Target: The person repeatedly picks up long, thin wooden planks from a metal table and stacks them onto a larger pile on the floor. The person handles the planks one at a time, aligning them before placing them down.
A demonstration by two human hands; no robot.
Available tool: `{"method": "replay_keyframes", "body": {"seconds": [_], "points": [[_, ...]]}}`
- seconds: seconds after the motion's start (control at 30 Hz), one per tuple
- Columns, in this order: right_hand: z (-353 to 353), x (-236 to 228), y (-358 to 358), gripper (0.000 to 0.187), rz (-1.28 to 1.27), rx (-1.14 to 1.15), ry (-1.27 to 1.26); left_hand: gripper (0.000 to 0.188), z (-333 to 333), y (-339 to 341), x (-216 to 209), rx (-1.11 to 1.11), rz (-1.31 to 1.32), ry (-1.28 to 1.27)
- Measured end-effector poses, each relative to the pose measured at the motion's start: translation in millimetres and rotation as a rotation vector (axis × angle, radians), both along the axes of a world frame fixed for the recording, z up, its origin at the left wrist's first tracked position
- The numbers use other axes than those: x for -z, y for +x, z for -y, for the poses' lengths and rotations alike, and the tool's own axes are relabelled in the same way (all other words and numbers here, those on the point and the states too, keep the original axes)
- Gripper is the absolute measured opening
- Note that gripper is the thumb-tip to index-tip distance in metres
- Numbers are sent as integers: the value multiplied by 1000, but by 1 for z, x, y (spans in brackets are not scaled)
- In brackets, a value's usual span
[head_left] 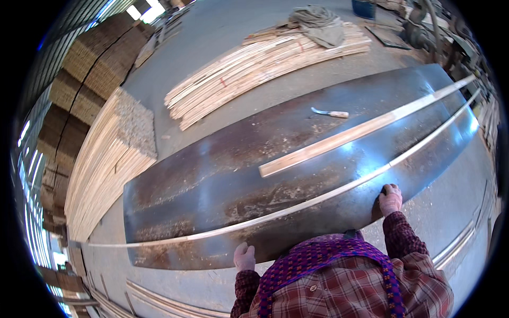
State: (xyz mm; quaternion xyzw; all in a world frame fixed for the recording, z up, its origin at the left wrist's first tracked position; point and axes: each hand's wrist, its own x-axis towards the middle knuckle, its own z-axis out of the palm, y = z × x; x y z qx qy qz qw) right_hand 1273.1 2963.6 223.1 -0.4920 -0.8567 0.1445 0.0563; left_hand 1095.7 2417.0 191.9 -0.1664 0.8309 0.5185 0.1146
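Overall, dusty dark metal sheet (pixel 222 175)

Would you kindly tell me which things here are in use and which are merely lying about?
In use: left hand and right hand on the thin strip; dark metal table.
Lying about: wider slat, knife, slat pile, cloth.

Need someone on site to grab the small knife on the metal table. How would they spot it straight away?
Find the big dark metal table in the middle of the floor. On its far side, beyond the wide wooden slat, lies the knife. It is the only small loose tool on the sheet: a short curved blade with a pale handle, apart from both gloved hands at the near edge.
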Motion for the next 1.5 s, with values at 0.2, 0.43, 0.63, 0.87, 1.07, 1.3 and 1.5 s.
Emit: {"method": "replay_keyframes", "body": {"seconds": [0.2,0.43,0.63,0.87,1.07,1.3,1.5], "points": [[9,-12,-1,32,-6,-27,-35,48,-31,-1,-1,196,79,-33],[8,-10,2,32,70,26,-60,48,-94,0,-57,334,241,-61],[10,-11,7,36,118,-20,-83,46,-77,-10,-9,423,170,-32],[-5,-2,33,31,9,99,-129,35,-60,-45,73,371,413,494],[-40,12,78,34,-112,371,-229,44,-104,-25,-4,759,469,148],[-84,11,86,34,-277,580,-177,43,-127,-44,-16,752,176,0],[-136,2,77,33,-440,644,-125,46,-157,-22,-78,840,-2,-47]]}}
